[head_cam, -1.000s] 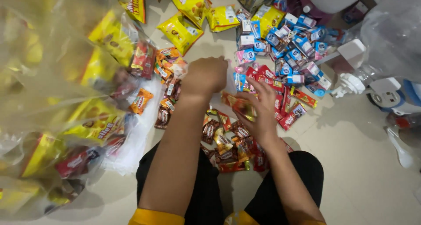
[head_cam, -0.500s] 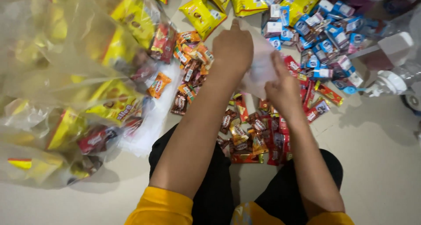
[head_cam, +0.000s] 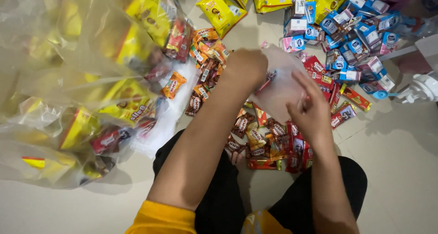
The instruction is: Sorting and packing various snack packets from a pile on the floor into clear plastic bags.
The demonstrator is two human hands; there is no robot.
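Observation:
I hold a small clear plastic bag (head_cam: 280, 90) between both hands above a pile of snack packets. My left hand (head_cam: 245, 67) grips its upper left edge. My right hand (head_cam: 311, 110) pinches its right edge, fingers partly spread. A red packet shows through the bag near my left hand. Small brown and red candy wrappers (head_cam: 255, 138) lie on the floor under the bag, between my knees.
A large clear sack full of yellow and red snack packs (head_cam: 77, 92) fills the left. Yellow pouches (head_cam: 222, 8) lie at the top, blue and pink small cartons (head_cam: 351, 42) at the upper right, red bars (head_cam: 335, 97) beside them. A white appliance (head_cam: 422, 85) sits at the right edge.
My right hand let go of the orange-red packet it held a second ago and took the clear bag's edge. Both hands now hold the bag slightly lower than half a second ago.

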